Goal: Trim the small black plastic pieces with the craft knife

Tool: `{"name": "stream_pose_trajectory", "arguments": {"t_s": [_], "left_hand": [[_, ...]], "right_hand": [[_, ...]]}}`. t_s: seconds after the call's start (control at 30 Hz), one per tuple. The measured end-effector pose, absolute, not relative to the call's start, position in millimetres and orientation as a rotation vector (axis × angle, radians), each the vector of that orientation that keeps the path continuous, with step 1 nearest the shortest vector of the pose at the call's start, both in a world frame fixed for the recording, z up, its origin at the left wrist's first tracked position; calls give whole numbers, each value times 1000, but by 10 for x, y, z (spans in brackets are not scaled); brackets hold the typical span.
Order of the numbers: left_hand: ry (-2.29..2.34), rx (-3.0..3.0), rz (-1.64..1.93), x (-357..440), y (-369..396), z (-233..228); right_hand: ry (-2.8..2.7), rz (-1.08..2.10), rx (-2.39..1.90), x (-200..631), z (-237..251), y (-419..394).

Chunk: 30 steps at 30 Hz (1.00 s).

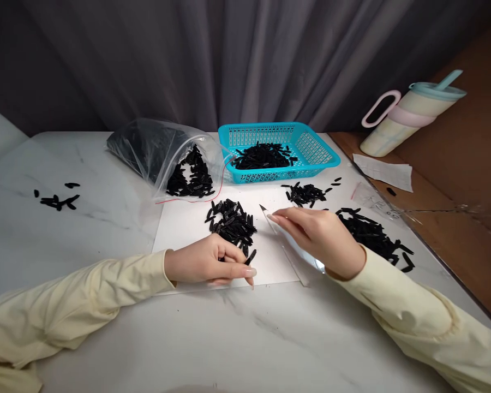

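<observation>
Fingers curled, my left hand (215,259) is closed and pinches a small black oblong piece (250,256) between thumb and fingers. It is over the near edge of a white sheet (270,267), just in front of a pile of similar black pieces (231,224). To its right, my right hand (321,234) is closed around a thin tool with a pointed dark blade (264,208), which looks like a craft knife. The blade points left toward the pile, apart from the held piece. Most of the tool's handle is hidden by my fingers.
A turquoise basket (331,158) and an open clear bag (147,147), both with black pieces, stand at the back. More pieces lie at right (368,234), behind my right hand (306,194) and far left (57,202). A handled tumbler (413,117) stands back right.
</observation>
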<state>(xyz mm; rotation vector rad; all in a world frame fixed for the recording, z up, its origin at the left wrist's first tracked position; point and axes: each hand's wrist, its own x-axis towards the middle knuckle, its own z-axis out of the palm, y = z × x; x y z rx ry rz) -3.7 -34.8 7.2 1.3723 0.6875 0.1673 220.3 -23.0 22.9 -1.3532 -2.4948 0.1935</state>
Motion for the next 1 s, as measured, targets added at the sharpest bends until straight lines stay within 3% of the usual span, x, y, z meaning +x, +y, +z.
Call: {"name": "stream_pose_trajectory", "arguments": {"t_s": [0.2,0.4,0.53,0.77,0.83,1.0], "left_hand": [[631,1259,135,-27,-360,59],[602,1127,118,-18,-366,145],[569,1079,137,-30,-378,251],[557,1133,201,-65,-439,348],[556,1155,207,-60,-459,363],[600,1212,279,-39,-489,360]], "right_hand": [[-2891,-114,-1668,2137,170,-84],[-2806,228,-1372,2183,313,-8],[-2511,241,-1228,2306,555,10],[-2282,-330,-1363,2375,480,18],[-2272,-210,-1401,2336,400,37],[-2365,598,-1371,2218,349,33]]}}
